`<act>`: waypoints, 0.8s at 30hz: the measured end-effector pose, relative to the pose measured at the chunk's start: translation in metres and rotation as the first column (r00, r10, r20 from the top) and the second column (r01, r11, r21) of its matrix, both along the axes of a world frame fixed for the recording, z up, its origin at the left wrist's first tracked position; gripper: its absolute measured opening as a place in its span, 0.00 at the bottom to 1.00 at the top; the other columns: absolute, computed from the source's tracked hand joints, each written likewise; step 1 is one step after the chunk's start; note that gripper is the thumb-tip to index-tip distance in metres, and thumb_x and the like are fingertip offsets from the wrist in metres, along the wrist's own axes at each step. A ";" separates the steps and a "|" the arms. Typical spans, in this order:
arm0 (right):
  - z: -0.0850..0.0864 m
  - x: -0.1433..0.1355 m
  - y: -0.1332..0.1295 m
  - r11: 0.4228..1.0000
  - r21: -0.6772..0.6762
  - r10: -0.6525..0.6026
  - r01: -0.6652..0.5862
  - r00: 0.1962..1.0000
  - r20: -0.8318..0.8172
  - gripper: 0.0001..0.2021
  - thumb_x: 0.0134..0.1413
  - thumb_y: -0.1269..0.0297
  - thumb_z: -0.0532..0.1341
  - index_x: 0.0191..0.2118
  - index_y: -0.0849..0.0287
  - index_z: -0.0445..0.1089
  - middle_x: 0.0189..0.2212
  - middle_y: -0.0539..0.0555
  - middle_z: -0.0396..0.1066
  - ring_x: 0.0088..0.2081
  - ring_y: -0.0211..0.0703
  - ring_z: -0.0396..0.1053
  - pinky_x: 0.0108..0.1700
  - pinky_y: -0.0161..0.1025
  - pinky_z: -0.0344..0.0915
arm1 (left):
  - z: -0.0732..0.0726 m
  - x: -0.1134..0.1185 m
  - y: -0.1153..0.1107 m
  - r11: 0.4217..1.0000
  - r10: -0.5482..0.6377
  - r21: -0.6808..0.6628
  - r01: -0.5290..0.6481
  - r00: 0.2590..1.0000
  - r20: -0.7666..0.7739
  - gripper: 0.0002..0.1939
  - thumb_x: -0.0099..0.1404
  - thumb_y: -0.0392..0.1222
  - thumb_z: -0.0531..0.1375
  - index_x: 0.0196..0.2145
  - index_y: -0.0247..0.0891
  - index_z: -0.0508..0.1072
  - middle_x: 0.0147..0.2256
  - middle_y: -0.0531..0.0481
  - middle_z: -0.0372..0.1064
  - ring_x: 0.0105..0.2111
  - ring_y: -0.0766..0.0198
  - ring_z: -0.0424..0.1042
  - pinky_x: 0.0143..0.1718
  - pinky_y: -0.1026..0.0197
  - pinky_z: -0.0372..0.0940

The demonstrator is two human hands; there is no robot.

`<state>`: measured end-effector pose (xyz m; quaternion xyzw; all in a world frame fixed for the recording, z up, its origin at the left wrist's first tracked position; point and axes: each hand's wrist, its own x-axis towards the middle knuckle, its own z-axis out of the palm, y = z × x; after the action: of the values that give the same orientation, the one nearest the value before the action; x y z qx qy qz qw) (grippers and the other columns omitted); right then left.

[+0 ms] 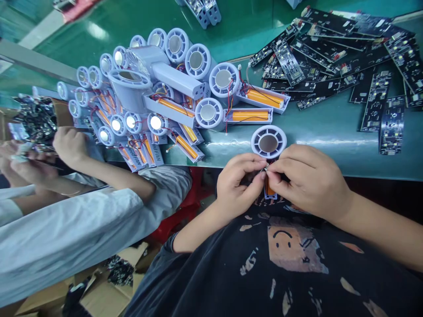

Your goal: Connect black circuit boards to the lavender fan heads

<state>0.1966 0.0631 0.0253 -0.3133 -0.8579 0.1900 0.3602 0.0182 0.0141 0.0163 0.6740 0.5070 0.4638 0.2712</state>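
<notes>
A pale blue fan housing with a round grey metal disc lies at the table's front edge, its handle pointing toward my body. An orange battery shows in the handle, partly covered by my fingers. My left hand pinches at a small connector just below the round head. My right hand meets it there, thumb and forefinger closed on the same small piece. Thin wires beside the connector are mostly hidden by the fingertips.
Many similar fan housings with orange batteries and red wires crowd the green table at left and centre. Black circuit boards are heaped at back right. A person's arm reaches in at left. Opened cardboard boxes stand below.
</notes>
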 end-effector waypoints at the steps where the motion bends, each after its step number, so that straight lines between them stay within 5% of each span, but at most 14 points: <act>1: 0.000 0.001 0.000 1.000 0.003 -0.007 0.007 1.000 -0.009 0.10 0.61 0.74 0.59 0.29 0.55 0.68 0.27 0.55 0.71 0.32 0.45 0.69 0.36 0.43 0.69 | 0.000 0.000 0.000 1.000 -0.002 -0.007 0.002 1.000 0.009 0.10 0.64 0.30 0.65 0.42 0.38 0.76 0.41 0.47 0.77 0.43 0.64 0.77 0.46 0.61 0.74; 7: -0.002 0.003 -0.001 0.999 0.041 -0.031 0.032 0.999 -0.020 0.10 0.61 0.74 0.61 0.29 0.55 0.68 0.27 0.54 0.70 0.32 0.45 0.70 0.36 0.43 0.70 | -0.004 0.001 -0.003 0.993 0.021 -0.118 -0.003 0.988 0.154 0.10 0.67 0.32 0.63 0.45 0.39 0.75 0.43 0.46 0.75 0.45 0.61 0.77 0.41 0.59 0.75; 17: -0.002 0.004 -0.002 0.987 0.157 -0.032 0.028 0.999 0.025 0.08 0.62 0.74 0.61 0.31 0.58 0.71 0.26 0.56 0.70 0.30 0.46 0.68 0.35 0.44 0.69 | 0.002 0.001 -0.001 0.999 -0.010 -0.037 0.013 0.998 0.056 0.10 0.65 0.30 0.64 0.44 0.39 0.76 0.43 0.47 0.77 0.43 0.64 0.78 0.42 0.62 0.75; 24: 0.000 0.009 0.005 0.998 -0.032 0.051 -0.054 0.995 -0.084 0.06 0.64 0.75 0.61 0.35 0.59 0.72 0.30 0.53 0.74 0.35 0.41 0.71 0.39 0.39 0.71 | -0.001 0.001 -0.006 0.984 -0.001 -0.173 0.039 0.976 0.218 0.07 0.67 0.32 0.64 0.42 0.39 0.78 0.44 0.45 0.76 0.40 0.64 0.79 0.30 0.66 0.73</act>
<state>0.2054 0.0686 0.0255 -0.2886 -0.8469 0.2268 0.3848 0.0187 0.0080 0.0151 0.5979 0.5066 0.4850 0.3880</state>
